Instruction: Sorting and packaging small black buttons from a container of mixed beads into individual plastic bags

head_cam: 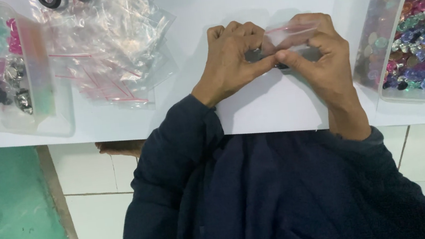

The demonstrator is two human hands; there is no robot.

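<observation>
Zip bag (290, 33) over white table (269, 105); tiled floor (99, 202) below.

Bright, even overhead light washes out the white table (253, 104); soft shadows pool beneath both hands, and the plastic bags (108, 46) at upper left glare.

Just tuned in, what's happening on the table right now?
A person in a dark sleeve holds a small clear zip bag between both hands on the white table, the left hand and right hand pinching it together. Something dark sits inside; what it is cannot be told. A tub of coloured gems stands to the right, a pile of empty bags to the left, and a tray of filled bags beyond that.
</observation>
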